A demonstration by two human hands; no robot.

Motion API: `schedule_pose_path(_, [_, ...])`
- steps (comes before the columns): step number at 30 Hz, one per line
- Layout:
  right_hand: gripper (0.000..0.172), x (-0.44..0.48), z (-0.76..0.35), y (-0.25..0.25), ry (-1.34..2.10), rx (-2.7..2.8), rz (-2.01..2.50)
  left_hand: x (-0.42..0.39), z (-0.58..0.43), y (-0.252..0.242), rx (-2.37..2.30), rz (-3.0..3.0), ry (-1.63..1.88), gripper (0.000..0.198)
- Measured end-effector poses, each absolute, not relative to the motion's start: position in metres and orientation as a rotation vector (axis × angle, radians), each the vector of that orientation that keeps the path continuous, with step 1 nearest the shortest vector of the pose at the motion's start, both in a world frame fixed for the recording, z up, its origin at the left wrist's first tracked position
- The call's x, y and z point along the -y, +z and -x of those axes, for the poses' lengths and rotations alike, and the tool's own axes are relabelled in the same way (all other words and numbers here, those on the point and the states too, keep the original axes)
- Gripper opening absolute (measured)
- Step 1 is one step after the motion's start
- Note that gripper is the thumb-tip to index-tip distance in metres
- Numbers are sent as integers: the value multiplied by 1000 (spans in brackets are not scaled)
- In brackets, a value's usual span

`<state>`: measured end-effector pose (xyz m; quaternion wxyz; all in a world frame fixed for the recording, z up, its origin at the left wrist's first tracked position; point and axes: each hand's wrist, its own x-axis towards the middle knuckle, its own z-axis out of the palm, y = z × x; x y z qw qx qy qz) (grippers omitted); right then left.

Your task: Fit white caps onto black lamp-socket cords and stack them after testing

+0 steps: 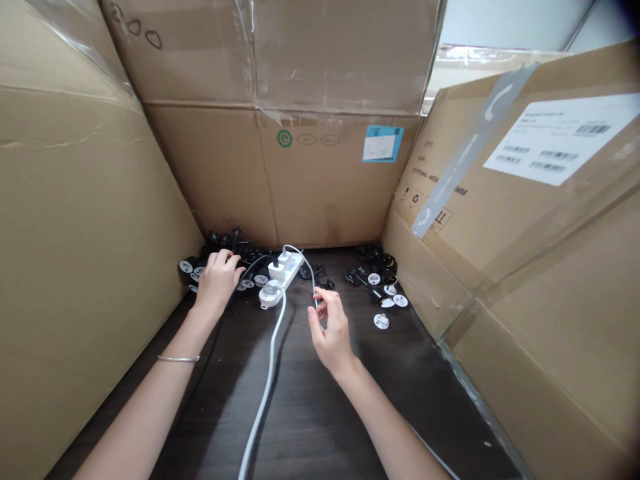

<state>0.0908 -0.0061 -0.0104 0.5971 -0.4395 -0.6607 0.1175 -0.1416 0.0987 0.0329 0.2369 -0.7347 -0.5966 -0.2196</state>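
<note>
Power strip of white plastic (288,279) on our dark wood-grain tabletop (300,413)

We have the strip lying aslant between both hands, carrying two small white cube adapters (277,270) and the plug of a thick white cable (273,353). Our right grip (331,330) curls narrowly about a thin light-grey cable (311,267) that runs from the farther adapter; we cannot tell whether thumb and fingers pinch it. Our left grip (219,277) bends over at a thin black cable (250,268), beside a heap of black parts (215,240) with round white discs (186,267); fingertips are partly hidden, so we cannot tell what it holds. A second black cluster (373,253) lies farther right, near the large brown cardboard box (550,267).
</note>
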Motion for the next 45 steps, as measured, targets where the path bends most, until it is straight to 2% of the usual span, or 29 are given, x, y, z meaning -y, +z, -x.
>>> schedule_pose_path(3, [31, 6, -91, -12, 267, 1531, 1029, -103, 137, 37, 1582, 1975, -663, 26])
schedule_pose_path(9, [30, 4, -89, -14, 241, 1544, 1037, -110, 143, 25, 1572, 2117, -431, 26])
schedule_pose_path(12, [26, 2, -91, -10, 224, 1556, 1053, -113, 148, 17, 1569, 2139, -433, 31])
schedule_pose_path(15, [22, -5, -107, -1, 141, 1612, 1173, -115, 153, 17, 1595, 2200, -547, 37])
schedule_pose_path(18, [22, -17, -139, 5, 1, 1648, 1505, -110, 157, 25, 1659, 2196, -772, 38])
schedule_pose_path(23, [37, -35, -188, -3, -165, 1655, 2168, -79, 136, 52, 1608, 1946, -1186, 35])
schedule_pose_path(25, [31, -40, -193, -9, -150, 1640, 2209, -63, 109, 58, 1509, 1944, -1279, 32])
schedule_pose_path(29, [27, -47, -190, -15, -109, 1631, 2221, -42, 45, 45, 1261, 2324, -1290, 25])
schedule_pose_path(34, [28, -51, -188, -11, -10, 1595, 2205, -38, 8, 5, 1392, 2626, -1431, 21])
schedule_pose_path(36, [32, -52, -182, -8, 128, 1543, 2011, -37, 9, -6, 1479, 2678, -1479, 21])
schedule_pose_path(41, [33, -51, -149, -3, 1058, 1012, 950, -36, 19, -13, 1664, 2611, -1766, 26])
schedule_pose_path(45, [32, -43, -131, -3, 1432, 711, 629, -35, 20, -13, 1702, 2614, -1881, 32])
